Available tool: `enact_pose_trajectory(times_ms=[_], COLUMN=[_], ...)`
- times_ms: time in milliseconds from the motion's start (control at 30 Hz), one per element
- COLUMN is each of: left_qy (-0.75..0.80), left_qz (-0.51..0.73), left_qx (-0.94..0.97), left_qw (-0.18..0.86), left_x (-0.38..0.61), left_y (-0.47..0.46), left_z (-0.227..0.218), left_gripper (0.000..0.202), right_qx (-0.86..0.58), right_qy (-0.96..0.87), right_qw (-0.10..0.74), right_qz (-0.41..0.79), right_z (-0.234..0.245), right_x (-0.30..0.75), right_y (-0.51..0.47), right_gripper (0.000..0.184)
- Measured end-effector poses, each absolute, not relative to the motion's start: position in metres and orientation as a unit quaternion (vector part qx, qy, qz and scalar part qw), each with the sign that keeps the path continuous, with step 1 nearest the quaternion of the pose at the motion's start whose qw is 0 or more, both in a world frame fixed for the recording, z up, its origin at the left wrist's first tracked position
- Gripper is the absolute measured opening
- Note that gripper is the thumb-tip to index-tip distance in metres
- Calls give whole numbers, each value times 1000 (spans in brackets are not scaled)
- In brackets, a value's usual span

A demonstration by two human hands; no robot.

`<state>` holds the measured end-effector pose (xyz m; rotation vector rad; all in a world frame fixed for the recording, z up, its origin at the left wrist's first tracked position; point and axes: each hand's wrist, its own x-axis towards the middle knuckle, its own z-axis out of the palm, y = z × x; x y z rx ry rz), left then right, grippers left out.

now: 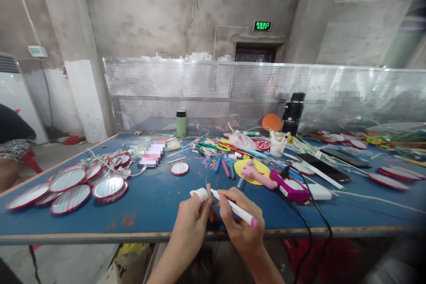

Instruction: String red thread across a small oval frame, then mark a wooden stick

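Note:
My left hand (195,217) is closed around a thin wooden stick (208,186) that stands up between its fingers; a white bandage wraps one fingertip. My right hand (238,217) grips a white marker with a pink end (237,208), its tip touching the stick. Both hands are over the near edge of the blue table (156,204).
Several round red-rimmed mirrors (71,186) lie at the left. A purple glue gun (289,186) and a pink one (254,174) lie right of my hands, with black cables over the edge. A green bottle (181,123) and black flask (293,113) stand behind. A person sits at far left.

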<state>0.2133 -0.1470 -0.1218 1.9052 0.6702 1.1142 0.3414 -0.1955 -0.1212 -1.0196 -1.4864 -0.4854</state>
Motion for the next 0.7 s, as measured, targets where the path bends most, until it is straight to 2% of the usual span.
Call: enact_pose_trajectory(times_ms=[167, 367, 700], left_qy=[268, 269, 264], left_qz=[447, 442, 448], left_qx=[752, 752, 751], left_qw=[404, 408, 408], left_x=[213, 213, 213], left_y=[-148, -147, -147], left_z=[-122, -121, -123], left_gripper=[34, 35, 35], right_qx=[-436, -441, -443], right_qy=[-662, -619, -640], right_qw=[582, 609, 593], right_qz=[-181, -226, -206], right_z=[-121, -120, -122], right_x=[342, 341, 341], right_y=[-195, -196, -195], right_gripper=[13, 13, 12])
